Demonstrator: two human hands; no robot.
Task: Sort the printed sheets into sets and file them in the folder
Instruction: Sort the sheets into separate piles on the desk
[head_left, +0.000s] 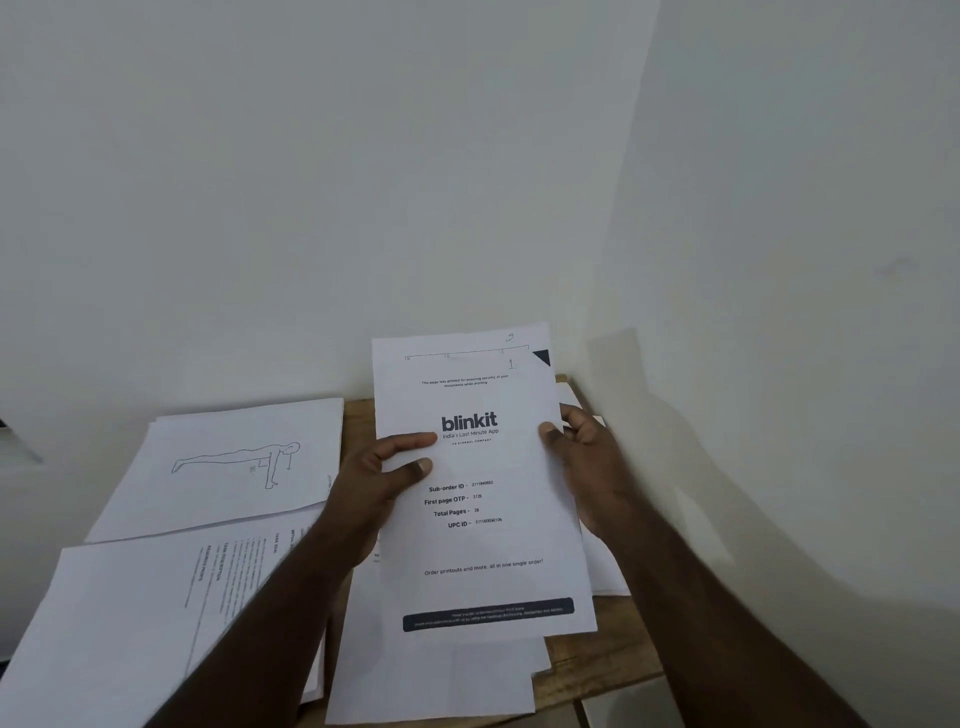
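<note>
Both hands, left (387, 478) and right (584, 457), grasp white printed blinkit cover sheet (483, 540); push-up drawing sheet (228, 467) at 9 o'clock on wooden bench (613, 654).

Wooden table (613, 660) almost fully papered: plank-drawing sheet (228, 467) and text sheets (156, 613) fill the left, loose sheets (441, 675) the middle. Bare wood only at front right. Wall (467, 182) blocks the back; open air above.
</note>
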